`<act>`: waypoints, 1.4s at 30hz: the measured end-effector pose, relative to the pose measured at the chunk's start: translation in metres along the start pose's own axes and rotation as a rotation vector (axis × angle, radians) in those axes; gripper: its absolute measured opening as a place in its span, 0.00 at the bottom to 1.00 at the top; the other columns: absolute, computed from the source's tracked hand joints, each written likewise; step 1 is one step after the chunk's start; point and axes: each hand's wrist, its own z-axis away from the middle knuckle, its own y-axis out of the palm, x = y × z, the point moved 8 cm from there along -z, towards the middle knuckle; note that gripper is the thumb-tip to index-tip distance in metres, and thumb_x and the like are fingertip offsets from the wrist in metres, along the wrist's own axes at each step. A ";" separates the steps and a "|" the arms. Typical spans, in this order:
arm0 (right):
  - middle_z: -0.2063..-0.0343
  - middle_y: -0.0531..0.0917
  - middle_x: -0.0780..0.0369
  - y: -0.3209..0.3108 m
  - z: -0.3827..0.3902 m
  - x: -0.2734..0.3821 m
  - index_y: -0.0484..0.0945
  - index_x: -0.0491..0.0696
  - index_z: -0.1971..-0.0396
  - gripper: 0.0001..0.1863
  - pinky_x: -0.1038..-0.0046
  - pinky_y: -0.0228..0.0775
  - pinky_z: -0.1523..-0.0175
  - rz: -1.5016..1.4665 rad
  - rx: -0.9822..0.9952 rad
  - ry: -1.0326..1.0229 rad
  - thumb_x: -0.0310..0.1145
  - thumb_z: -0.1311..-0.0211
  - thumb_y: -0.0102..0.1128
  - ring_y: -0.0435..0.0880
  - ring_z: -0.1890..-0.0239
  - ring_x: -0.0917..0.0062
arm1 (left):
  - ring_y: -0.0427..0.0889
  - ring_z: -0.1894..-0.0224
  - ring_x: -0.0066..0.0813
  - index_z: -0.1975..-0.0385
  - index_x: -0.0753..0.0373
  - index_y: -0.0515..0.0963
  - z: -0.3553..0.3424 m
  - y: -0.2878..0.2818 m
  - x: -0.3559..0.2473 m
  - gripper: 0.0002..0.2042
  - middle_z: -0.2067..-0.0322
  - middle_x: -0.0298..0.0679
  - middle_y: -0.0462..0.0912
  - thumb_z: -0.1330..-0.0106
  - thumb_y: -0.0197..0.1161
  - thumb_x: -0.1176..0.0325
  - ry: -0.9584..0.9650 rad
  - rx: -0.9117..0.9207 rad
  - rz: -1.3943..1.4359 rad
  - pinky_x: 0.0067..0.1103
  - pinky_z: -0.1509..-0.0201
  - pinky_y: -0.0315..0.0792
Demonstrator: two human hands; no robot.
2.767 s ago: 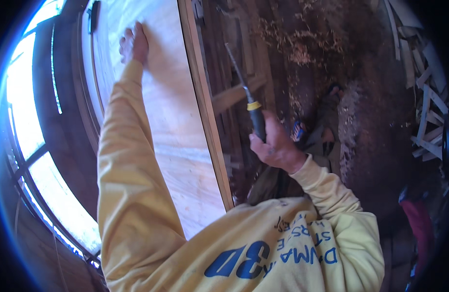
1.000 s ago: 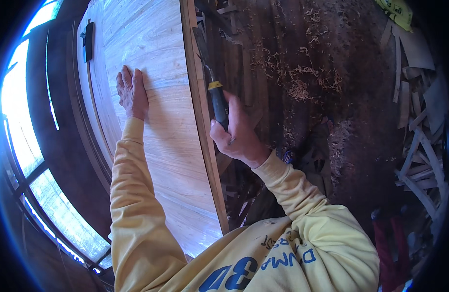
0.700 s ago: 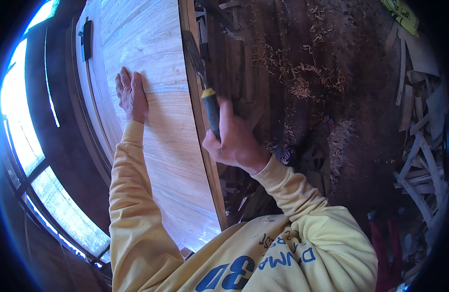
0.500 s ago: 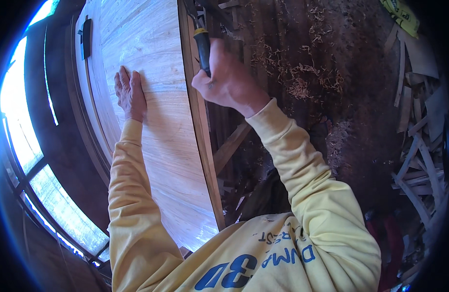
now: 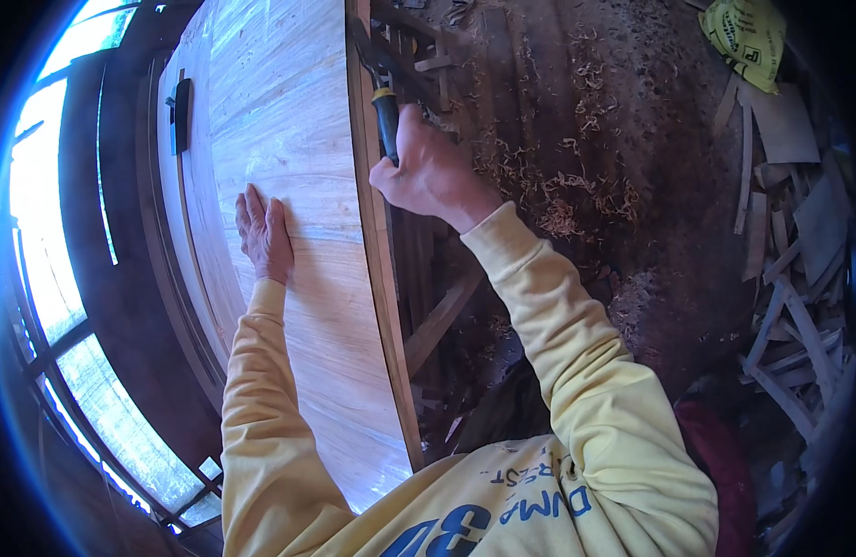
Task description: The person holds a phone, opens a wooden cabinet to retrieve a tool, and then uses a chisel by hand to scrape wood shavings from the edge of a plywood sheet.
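Observation:
A large pale wooden panel [image 5: 307,269] stretches away from me on the left, with a darker edge strip along its right side. My left hand [image 5: 265,234] lies flat on it, fingers extended and holding nothing. Beside the panel's right edge, my right hand [image 5: 433,172] is closed around a hand tool with a black handle and yellow collar [image 5: 387,121]. Its dark metal part points forward along that edge; its exact kind is hard to make out, and whether it touches the wood is unclear.
A dark, narrow object [image 5: 180,116] rests near the panel's left side. Curled wood shavings [image 5: 563,215] litter the brown ground to the right. Wood offcuts [image 5: 799,325] are heaped at the far right, below a yellow sack [image 5: 745,42]. A slanted wooden brace [image 5: 442,325] stands beneath the panel.
The whole view has shifted, so the panel and ground appear lower. Against the panel's edge, my right hand and the tool have moved forward. My left hand remains flat on the wood.

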 end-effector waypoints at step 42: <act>0.69 0.77 0.45 -0.044 -0.136 -0.019 0.68 0.36 0.57 0.24 0.58 0.74 0.58 0.186 0.163 0.093 0.34 0.50 0.63 0.80 0.65 0.52 | 0.42 0.21 0.56 0.23 0.63 0.50 0.011 -0.011 -0.006 0.38 0.23 0.55 0.45 0.28 0.46 0.47 0.083 0.066 -0.048 0.46 0.22 0.38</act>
